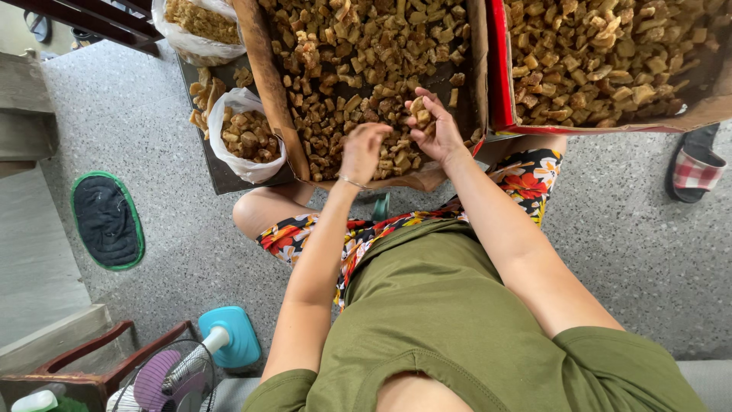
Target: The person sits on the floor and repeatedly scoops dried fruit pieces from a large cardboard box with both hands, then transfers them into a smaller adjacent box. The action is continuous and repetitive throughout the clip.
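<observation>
Two hands [396,141] over fried pieces [366,69] — bag [245,137] beside, slipper [692,172] right.

Left hand [361,152] knuckles up, fingertips buried in the brown fried pieces [358,69], grip unclear; right hand [433,122] cupped round a few pieces, palm side mostly hidden. Cardboard tray [267,91] cut off at top edge, near rim covered by both hands. Second tray with red rim [497,69] cut off top and right. Plastic bag [245,137] partly behind tray wall; another bag [194,30] cropped at top. Fan [179,378] cut by bottom edge. Checked slipper [695,169] half hidden under tray. Head and face out of frame
</observation>
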